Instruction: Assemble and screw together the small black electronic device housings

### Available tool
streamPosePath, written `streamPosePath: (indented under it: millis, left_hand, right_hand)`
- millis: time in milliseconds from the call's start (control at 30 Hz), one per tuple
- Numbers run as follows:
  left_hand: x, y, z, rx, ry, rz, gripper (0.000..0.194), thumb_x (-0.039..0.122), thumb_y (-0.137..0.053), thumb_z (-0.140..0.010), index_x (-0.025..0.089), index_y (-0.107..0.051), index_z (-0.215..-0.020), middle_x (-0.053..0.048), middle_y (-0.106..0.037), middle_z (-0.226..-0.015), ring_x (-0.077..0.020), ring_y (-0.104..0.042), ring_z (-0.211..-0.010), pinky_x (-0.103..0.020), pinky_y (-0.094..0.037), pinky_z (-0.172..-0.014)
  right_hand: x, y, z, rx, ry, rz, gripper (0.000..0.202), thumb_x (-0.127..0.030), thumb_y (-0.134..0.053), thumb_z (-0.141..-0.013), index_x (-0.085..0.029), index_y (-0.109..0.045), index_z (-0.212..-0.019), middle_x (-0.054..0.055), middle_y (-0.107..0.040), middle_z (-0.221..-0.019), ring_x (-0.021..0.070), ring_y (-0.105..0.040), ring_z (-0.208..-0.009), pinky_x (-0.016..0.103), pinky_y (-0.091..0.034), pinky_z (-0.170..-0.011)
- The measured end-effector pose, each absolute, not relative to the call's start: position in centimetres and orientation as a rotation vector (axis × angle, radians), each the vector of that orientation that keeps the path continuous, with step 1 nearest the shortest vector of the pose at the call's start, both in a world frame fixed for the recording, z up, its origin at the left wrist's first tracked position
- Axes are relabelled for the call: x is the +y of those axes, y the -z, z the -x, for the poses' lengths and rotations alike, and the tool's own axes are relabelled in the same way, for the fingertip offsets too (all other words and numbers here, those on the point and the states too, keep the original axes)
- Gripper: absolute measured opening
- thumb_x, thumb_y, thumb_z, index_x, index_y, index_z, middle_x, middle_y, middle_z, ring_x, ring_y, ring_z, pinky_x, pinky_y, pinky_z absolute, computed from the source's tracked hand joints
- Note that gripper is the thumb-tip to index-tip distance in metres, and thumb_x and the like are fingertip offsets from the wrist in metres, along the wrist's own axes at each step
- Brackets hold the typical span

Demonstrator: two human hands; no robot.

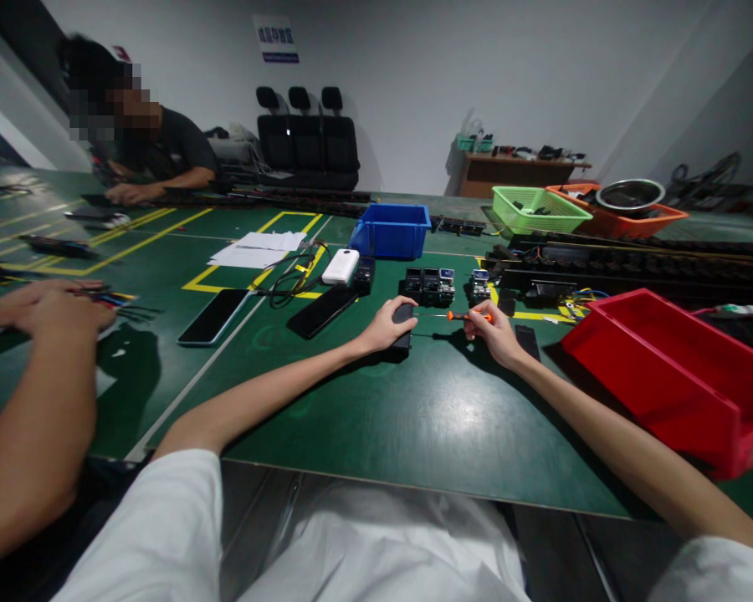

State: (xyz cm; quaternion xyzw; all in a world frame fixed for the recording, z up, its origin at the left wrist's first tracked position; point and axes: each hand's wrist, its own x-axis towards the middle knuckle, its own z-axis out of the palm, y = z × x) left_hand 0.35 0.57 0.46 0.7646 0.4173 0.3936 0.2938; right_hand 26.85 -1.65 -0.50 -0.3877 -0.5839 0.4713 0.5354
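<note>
My left hand [386, 324] is closed around a small black box-shaped part [402, 341] on the green table. In my right hand [490, 328] is a screwdriver [458, 316] with an orange and black handle. Its thin shaft points left at the black part; whether the tip touches it I cannot tell. Just beyond my hands stands a row of black modules [422, 286], with one more module [478, 286] a little to the right. A flat black piece [527, 341] lies beside my right wrist.
A red bin [665, 376] stands at right, a blue bin [392, 231] behind the modules. Phones [214, 318], a white power bank [340, 267] and papers [257, 248] lie left. A co-worker's arm [50, 376] holds wires at far left; another person [156, 150] sits beyond. Green basket [540, 209] behind.
</note>
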Motion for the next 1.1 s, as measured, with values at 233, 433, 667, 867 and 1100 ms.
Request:
streamPosePath:
  millis: [233, 433, 667, 867, 1100]
  left_hand:
    - [0.51, -0.57, -0.29, 1.104, -1.048, -2.036, 0.031, 0.03, -0.061, -0.082, 0.02, -0.061, -0.111, -0.004, -0.06, -0.106, -0.0201, -0.056, -0.099, -0.034, -0.045, -0.093]
    - [0.4, -0.74, -0.36, 1.105, -1.056, -2.028, 0.03, 0.029, -0.062, -0.081, 0.02, -0.061, -0.11, -0.004, -0.06, -0.105, -0.0202, -0.056, -0.098, -0.034, -0.045, -0.092]
    - [0.6, -0.41, -0.35, 1.094, -1.052, -2.025, 0.032, 0.031, -0.061, -0.082, 0.02, -0.061, -0.111, -0.004, -0.06, -0.105, -0.0191, -0.056, -0.096, -0.032, -0.046, -0.09]
    - [0.6, -0.43, -0.3, 1.092, -1.051, -2.027, 0.031, 0.031, -0.061, -0.082, 0.02, -0.061, -0.11, -0.004, -0.06, -0.105, -0.0197, -0.056, -0.099, -0.033, -0.045, -0.092]
    - [0.61, -0.46, -0.34, 1.104, -1.053, -2.022, 0.031, 0.031, -0.062, -0.081, 0.021, -0.061, -0.11, -0.004, -0.06, -0.106, -0.0203, -0.056, -0.1, -0.034, -0.045, -0.093]
  right_hand:
    - [-1.79, 0.24, -26.68, -1.424, -1.1, 0.996, 0.037, -0.057, -0.063, -0.084, -0.023, -0.048, -0.08, -0.004, -0.06, -0.056, 0.0113, -0.051, -0.044, 0.023, -0.04, -0.044]
    - [-1.71, 0.38, -26.83, -1.379, -1.164, 0.983, 0.031, -0.05, -0.065, -0.083, -0.024, -0.05, -0.09, -0.003, -0.064, -0.065, 0.0127, -0.059, -0.053, 0.023, -0.044, -0.049]
    - [-1.64, 0.62, -27.09, -1.339, -1.17, 0.957, 0.03, -0.036, -0.069, -0.079, -0.025, -0.05, -0.1, -0.003, -0.066, -0.075, 0.0129, -0.062, -0.061, 0.023, -0.046, -0.055]
    - [-1.75, 0.4, -26.97, -1.363, -1.16, 0.936, 0.03, -0.042, -0.068, -0.081, -0.025, -0.051, -0.098, -0.003, -0.065, -0.074, 0.0132, -0.06, -0.058, 0.026, -0.046, -0.055]
    - [-1.92, 0.14, -26.75, -1.393, -1.141, 0.934, 0.029, -0.048, -0.066, -0.083, -0.024, -0.051, -0.092, -0.003, -0.064, -0.069, 0.0126, -0.058, -0.053, 0.026, -0.048, -0.053]
